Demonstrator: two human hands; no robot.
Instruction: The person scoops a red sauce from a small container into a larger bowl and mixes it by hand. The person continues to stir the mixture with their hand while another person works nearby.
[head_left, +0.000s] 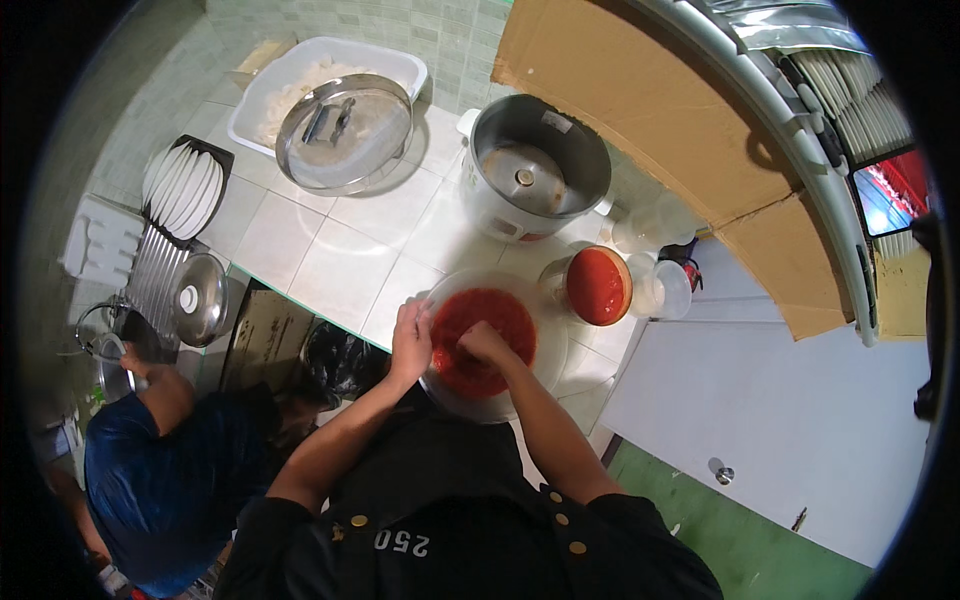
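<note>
Directly before me on the tiled counter stands a wide, translucent bowl (551, 367) holding chunky red sauce, seemingly crushed tomato (480, 304). My left hand (412, 341) grips the bowl's left rim. Into the sauce reaches my right hand (486, 345), its fingers sunk below the surface and hidden. Just right of the bowl, an open can (553, 283) contains more of the red sauce. Clear plastic containers (670, 289) stand beyond the can.
Behind the bowl sits an open electric rice cooker (487, 202). A glass lid (345, 135) leans on a white tub (409, 64) of pale pieces. Cardboard (637, 112) overhangs the right side. A person in a blue shirt (157, 487) works at the sink (139, 330), left.
</note>
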